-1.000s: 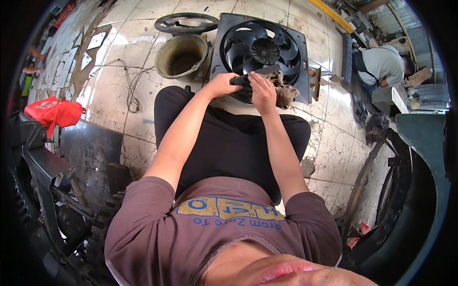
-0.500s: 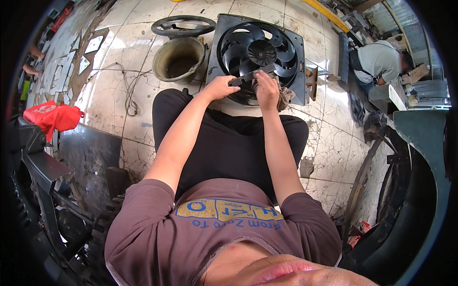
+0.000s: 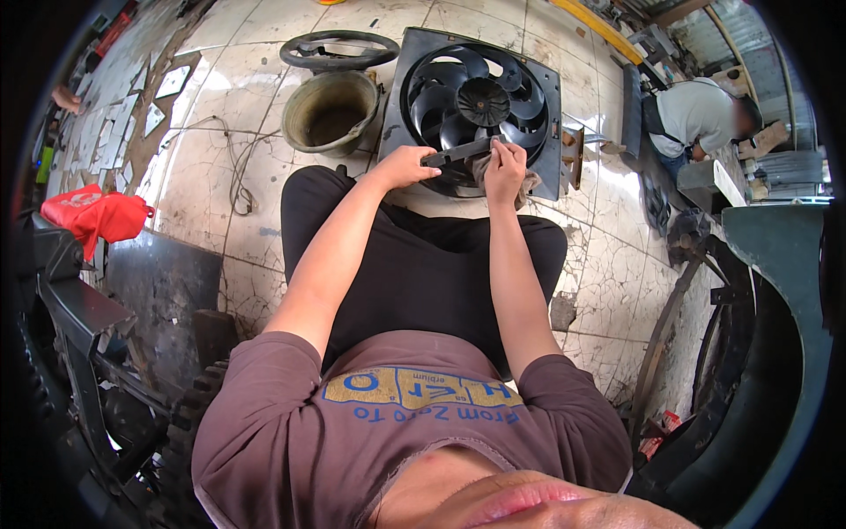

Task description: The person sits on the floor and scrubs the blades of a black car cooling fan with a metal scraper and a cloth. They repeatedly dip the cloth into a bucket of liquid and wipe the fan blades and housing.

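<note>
A narrow dark bar (image 3: 460, 152) spans between my hands, above the near edge of a black radiator fan in its square shroud (image 3: 549, 141). My left hand (image 3: 407, 166) is closed around the bar's left end. At the other end, my right hand (image 3: 505, 175) pinches the bar with its fingertips. A crumpled brownish rag (image 3: 532, 181) shows on both sides of my right hand; whether that hand also holds it, I cannot tell. The fan's round hub (image 3: 483, 101) and curved blades lie just beyond the bar.
A dirty bucket (image 3: 322, 148) stands left of the fan, with a steering wheel (image 3: 339, 50) behind it. A thin cable (image 3: 240, 181) lies on cracked tiles. A red bag (image 3: 97, 216) is at left, a curved green-grey panel (image 3: 780, 238) at right. Another person (image 3: 696, 115) crouches far right.
My right hand has moved slightly downward and right, its fingers now pinching the bar's right end instead of lying over it. The bar shows more fully; my left hand has barely moved.
</note>
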The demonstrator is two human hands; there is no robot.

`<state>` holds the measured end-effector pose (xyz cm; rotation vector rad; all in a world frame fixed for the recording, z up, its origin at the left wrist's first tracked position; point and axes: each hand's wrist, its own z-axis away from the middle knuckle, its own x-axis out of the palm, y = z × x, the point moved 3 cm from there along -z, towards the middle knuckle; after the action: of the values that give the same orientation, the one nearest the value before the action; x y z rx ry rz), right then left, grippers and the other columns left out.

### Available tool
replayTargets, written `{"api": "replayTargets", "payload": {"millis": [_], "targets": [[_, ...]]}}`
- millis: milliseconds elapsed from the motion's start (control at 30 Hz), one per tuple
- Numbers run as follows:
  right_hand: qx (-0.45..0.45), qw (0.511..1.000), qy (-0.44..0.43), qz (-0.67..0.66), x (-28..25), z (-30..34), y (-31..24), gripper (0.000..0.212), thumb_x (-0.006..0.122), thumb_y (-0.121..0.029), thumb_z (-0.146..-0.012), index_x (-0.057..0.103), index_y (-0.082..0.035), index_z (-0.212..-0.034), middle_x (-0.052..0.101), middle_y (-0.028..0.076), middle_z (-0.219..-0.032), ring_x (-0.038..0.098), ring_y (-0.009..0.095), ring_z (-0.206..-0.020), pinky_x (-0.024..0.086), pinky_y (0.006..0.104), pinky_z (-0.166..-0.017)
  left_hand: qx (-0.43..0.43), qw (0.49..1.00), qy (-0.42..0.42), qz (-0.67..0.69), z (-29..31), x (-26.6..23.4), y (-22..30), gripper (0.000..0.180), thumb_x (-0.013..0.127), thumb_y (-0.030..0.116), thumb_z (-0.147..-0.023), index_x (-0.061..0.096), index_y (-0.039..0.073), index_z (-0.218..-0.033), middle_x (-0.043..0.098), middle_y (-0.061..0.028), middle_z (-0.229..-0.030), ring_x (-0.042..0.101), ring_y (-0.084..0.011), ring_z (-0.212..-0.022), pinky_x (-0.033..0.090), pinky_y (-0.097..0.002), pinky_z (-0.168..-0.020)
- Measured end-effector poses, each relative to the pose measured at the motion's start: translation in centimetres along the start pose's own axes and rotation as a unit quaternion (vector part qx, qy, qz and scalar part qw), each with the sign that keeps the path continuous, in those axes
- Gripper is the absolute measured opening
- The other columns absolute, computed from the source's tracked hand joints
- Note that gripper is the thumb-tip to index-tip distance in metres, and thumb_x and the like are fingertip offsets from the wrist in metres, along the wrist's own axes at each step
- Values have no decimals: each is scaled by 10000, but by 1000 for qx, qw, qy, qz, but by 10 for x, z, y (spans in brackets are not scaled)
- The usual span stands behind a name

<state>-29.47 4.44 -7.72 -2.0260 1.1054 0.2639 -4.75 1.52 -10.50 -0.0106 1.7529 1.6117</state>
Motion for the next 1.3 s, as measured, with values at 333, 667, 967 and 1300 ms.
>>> {"api": "replayTargets", "payload": {"millis": [333,667,967,1300], "targets": [[-16,999,-24,-30,5,2,-5,174,755,-8,-909,801,-33,-1076,674,145,-1060,669,334,-983,550,426,-866,22,1000,15,-15,0,-7,5,555,829,372,-918,699,0,-1309,777,-209,-1113,754,-334,-1045,556,-401,-931],[-65,989,-105,-76,1,14,-32,272,747,22,-910,771,-33,-1176,659,152,-1137,700,340,-1014,581,416,-863,39,995,50,-77,6,-12,34,522,744,403,-980,705,-10,-1298,759,-220,-1203,717,-392,-1141,555,-444,-982],[-48,993,-63,-91,4,13,-31,284,761,17,-906,761,-31,-1186,637,162,-1128,702,328,-957,579,399,-820,64,984,99,-134,6,-10,30,484,739,412,-976,683,103,-1346,731,-120,-1131,710,-363,-1070,568,-465,-881],[-22,995,-60,-81,11,8,-26,284,731,57,-885,766,-30,-1153,636,157,-1079,694,357,-981,572,422,-835,67,981,110,-149,6,-9,32,442,736,402,-981,671,137,-1329,717,-88,-1102,710,-365,-1029,566,-475,-841]]}}
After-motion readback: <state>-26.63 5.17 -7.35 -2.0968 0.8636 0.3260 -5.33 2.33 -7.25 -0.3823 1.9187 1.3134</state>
